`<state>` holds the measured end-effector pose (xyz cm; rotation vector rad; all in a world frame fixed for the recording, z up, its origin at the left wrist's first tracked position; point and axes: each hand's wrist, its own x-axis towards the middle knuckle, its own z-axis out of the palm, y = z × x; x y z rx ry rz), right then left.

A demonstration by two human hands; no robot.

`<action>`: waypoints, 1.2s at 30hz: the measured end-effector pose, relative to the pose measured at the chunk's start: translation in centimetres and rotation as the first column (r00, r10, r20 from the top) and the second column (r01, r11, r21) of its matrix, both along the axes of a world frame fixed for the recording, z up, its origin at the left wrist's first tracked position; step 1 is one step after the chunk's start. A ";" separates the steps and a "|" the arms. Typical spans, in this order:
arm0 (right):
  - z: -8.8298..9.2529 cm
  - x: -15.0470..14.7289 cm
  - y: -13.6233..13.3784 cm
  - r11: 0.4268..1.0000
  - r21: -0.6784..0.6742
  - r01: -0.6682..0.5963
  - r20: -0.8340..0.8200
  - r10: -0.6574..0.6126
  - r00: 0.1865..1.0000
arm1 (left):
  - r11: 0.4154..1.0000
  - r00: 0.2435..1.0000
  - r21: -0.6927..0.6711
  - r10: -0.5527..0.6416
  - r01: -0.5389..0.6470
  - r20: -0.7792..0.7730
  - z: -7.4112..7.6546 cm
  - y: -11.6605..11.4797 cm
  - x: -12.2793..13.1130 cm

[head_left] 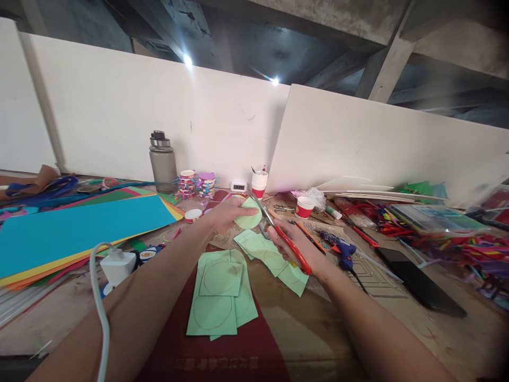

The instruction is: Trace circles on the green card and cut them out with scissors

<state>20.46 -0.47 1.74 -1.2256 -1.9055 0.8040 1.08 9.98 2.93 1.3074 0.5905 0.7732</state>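
Observation:
My left hand [229, 214] pinches a piece of light green paper [250, 214] with a rounded edge, held up over the table. In my right hand [292, 239] is a pair of scissors [284, 236] with red handles, its blades pointing up and left, right at the paper's edge. Whether the blades are parted, I cannot make out clearly. Nearer to me lie green paper pieces [217, 297] with pencilled circles, overlapping on a dark red board [175, 339]. More green pieces [270, 254] spread beneath my right hand.
Coloured sheets [91, 223] and a white charger [117, 268] lie at left. A bottle [163, 164], a stack of paper cups [260, 183] and a small clock [238, 187] stand behind. At right are a glue gun [342, 249], a phone [419, 281] and a plastic case [433, 218].

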 end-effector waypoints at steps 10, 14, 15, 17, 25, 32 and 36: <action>-0.2 -0.2 0.3 0.995 0.075 0.059 0.029 -0.062 0.998 | 0.995 0.997 -0.057 0.076 -0.078 -0.033 0.5 -0.3 0.1; -0.8 -0.1 0.9 0.992 0.086 0.097 -0.068 -0.091 0.994 | 0.966 0.959 -0.163 0.226 -0.199 0.172 -0.1 -0.7 1.5; -1.0 -0.1 1.0 0.992 0.085 0.094 -0.102 -0.085 0.991 | 0.953 0.934 -0.213 0.264 -0.214 0.241 -0.2 -0.9 1.9; -1.1 0.0 1.2 0.993 0.075 0.089 -0.157 -0.077 0.985 | 0.919 0.874 -0.315 0.342 -0.236 0.344 -0.4 -1.3 2.7; -0.8 -0.2 1.0 0.991 0.064 0.121 -0.210 -0.105 0.972 | 0.882 0.817 -0.350 0.441 -0.316 0.372 -0.5 -2.1 3.7; -0.3 -0.5 0.6 0.997 -0.024 0.076 -0.195 -0.079 0.978 | 0.898 0.863 -0.286 0.413 -0.334 0.292 -0.5 -1.7 3.2; -0.1 -0.7 0.4 0.996 -0.016 0.088 -0.199 -0.089 0.976 | 0.919 0.886 -0.243 0.373 -0.311 0.276 -0.4 -1.7 3.0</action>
